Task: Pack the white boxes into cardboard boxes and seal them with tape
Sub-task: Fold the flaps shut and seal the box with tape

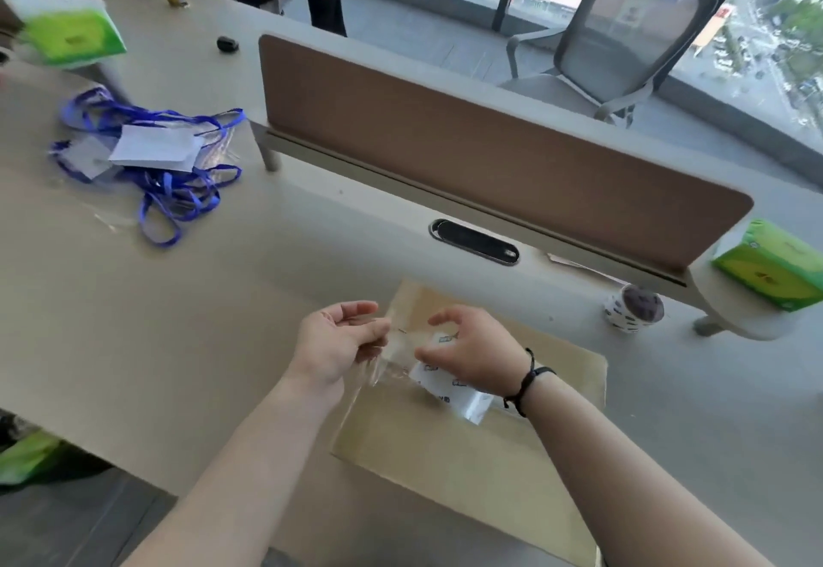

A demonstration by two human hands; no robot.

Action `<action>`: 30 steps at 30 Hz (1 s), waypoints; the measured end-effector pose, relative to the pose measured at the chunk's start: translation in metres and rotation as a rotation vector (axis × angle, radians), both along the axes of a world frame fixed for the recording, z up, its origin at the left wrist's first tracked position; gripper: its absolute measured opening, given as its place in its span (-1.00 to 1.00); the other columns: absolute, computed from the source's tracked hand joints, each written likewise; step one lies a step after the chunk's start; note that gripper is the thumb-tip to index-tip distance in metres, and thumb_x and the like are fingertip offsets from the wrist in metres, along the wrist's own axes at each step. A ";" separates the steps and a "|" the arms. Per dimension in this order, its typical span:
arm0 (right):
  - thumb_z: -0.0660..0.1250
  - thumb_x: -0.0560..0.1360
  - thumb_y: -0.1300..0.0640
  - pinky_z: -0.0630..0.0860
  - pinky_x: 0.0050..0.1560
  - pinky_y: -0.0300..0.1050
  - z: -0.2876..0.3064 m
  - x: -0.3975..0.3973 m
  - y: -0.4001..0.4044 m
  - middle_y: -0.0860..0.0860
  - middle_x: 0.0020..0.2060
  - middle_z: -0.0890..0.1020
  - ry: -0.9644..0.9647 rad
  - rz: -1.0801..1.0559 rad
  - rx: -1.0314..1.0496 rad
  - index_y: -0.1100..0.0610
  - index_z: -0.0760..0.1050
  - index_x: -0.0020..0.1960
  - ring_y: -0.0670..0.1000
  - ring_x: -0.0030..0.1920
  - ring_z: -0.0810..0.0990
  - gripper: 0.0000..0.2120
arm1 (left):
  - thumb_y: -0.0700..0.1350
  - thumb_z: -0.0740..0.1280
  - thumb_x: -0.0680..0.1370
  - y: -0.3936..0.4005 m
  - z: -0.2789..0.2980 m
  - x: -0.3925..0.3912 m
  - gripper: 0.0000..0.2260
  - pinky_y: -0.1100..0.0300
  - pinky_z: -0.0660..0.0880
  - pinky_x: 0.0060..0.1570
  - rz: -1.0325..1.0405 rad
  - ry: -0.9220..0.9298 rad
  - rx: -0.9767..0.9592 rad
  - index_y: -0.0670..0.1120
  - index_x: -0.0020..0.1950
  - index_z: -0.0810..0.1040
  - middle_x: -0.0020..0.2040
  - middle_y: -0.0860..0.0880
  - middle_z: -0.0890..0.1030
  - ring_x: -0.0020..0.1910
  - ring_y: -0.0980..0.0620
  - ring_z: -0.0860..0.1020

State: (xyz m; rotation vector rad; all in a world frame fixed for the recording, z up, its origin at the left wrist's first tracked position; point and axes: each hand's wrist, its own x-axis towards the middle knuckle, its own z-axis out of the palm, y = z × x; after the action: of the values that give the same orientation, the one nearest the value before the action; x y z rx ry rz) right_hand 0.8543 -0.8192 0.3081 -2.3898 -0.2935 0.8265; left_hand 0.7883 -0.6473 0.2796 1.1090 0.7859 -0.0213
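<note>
**Both hands on clear tape over the cardboard box**

Forearms come in from the bottom edge, meeting above the cardboard box (467, 468), which lies closed and flat-topped on the desk (133, 343) at the near edge. Left hand (338, 343): fingers curled, pinching one end of a strip of clear tape (387, 366). Right hand (472, 355): fingers curled over a white printed piece (445, 384) at the tape's other end, black cord bracelet (525, 381) on the wrist. Can't tell if that white piece is a label or a tape roll. No white boxes visible; box contents hidden.

Further back: patterned cup (632, 308) to the right, cable slot (474, 241) in the desk, brown divider panel (490, 152). Green tissue pack (775, 272) far right, another (71, 31) far left. Blue lanyards (151, 165) with badge cards left of centre. Mesh chair (632, 27) by the window.
</note>
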 end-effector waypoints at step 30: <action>0.44 0.45 -0.16 0.23 -0.45 -0.13 0.002 -0.001 0.031 0.01 -0.54 0.36 0.044 0.094 -0.113 0.13 0.40 -0.43 0.01 -0.52 0.31 -0.53 | -0.34 0.47 0.48 0.052 -0.066 -0.020 -0.85 0.16 0.66 -0.30 0.049 0.169 -0.412 -0.15 -0.01 0.62 -0.20 -0.14 0.73 -0.36 0.01 0.67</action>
State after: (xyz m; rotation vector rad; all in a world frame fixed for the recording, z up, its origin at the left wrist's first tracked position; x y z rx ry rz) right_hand 0.8536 -0.7879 0.3106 -2.4742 -0.3518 0.9606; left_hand 0.7680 -0.5951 0.2141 0.7022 0.9118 -0.2288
